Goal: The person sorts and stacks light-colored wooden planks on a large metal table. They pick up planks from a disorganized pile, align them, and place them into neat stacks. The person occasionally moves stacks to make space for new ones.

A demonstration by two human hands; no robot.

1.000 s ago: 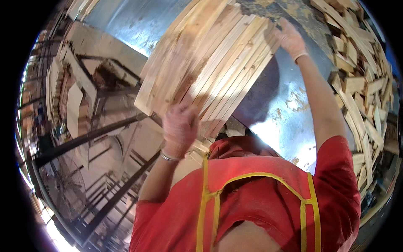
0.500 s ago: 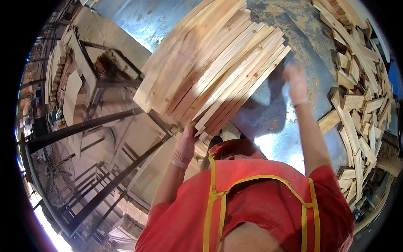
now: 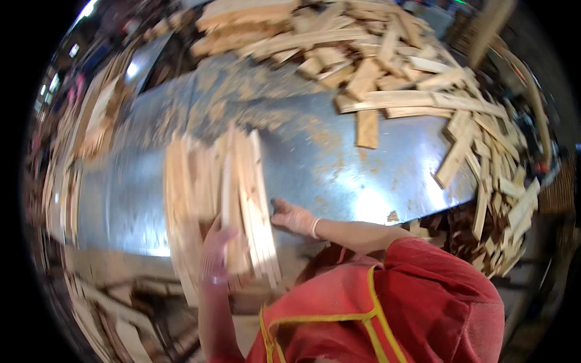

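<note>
A row of long pale wooden boards (image 3: 251,193) lies side by side on the metal table, their near ends jutting past its front edge. My left hand (image 3: 218,248) is among the boards' near ends, its fingers closed around one narrow board (image 3: 227,190) that stands out from the row; motion blurs this hand. To the right of the row, my right hand (image 3: 295,218) points its fingers toward the outermost board. It holds nothing, and whether it touches the wood I cannot tell. Both hands appear to wear thin pale gloves.
Sawdust is scattered over the metal table (image 3: 302,157). A loose heap of short wood offcuts (image 3: 366,78) covers its far right and right end. More boards are stacked at the far edge (image 3: 242,24) and along the left (image 3: 72,199).
My view has swung toward the table and its offcut heap. My right hand has come from away from the boards to beside them. The left hand has shifted farther in among them.
</note>
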